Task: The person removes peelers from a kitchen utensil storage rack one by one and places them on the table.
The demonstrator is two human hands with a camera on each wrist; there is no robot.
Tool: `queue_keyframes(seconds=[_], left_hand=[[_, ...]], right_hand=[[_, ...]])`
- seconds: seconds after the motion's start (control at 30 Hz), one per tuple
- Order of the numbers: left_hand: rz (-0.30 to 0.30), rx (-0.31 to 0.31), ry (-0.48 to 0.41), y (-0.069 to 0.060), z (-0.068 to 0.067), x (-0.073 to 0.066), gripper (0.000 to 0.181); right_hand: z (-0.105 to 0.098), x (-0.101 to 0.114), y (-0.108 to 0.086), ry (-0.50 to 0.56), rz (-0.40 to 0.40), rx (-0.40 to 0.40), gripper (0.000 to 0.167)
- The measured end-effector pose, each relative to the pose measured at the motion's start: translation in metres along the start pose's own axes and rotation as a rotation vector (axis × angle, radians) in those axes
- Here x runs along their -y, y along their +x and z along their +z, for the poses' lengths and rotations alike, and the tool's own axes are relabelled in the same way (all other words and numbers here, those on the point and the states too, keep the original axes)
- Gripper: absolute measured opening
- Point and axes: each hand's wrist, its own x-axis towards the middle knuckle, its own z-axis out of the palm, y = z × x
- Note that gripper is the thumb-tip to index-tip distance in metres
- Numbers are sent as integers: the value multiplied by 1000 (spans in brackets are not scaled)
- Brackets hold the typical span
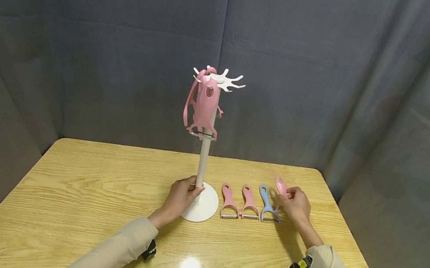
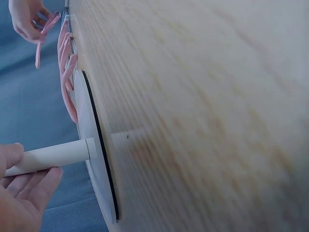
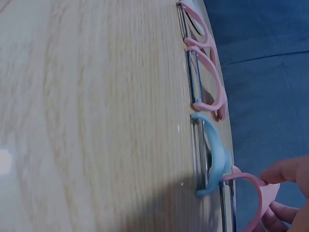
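My left hand (image 1: pixel 182 195) grips the white pole (image 1: pixel 203 159) of an upright stand, low down near its round base (image 1: pixel 206 210). In the left wrist view, the thumb and fingers wrap the pole (image 2: pixel 58 155). At the right, my right hand (image 1: pixel 297 204) pinches a pink peeler (image 1: pixel 281 186) by its handle. Its blade end, seen in the right wrist view, is close beside a light blue peeler (image 3: pixel 218 159); whether they touch I cannot tell. Pink peelers (image 1: pixel 206 106) hang from the left-side hooks at the top of the stand, overlapping each other.
Two more pink peelers (image 1: pixel 228 193) lie in a row with the blue one between the base and my right hand, blades toward me. Bare white hooks (image 1: pixel 232 83) spread to the right atop the stand. A grey curtain (image 1: pixel 126 75) hangs behind the wooden table (image 1: pixel 93 191).
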Motion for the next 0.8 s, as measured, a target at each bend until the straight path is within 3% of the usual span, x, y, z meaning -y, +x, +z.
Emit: queue_keyframes(seconds=[0.27,0.5,0.8], left_hand=[[-74,16,-6,0,1,0,19],[-80,14,13,1,1,0,18],[-76,17,6,0,0,0,19]], right_hand=[[-2,-9,-1,-17,47,13,45],[-4,-18,-1,-30,48,0,43],[-4,-24,-4,-70,70,57,45]])
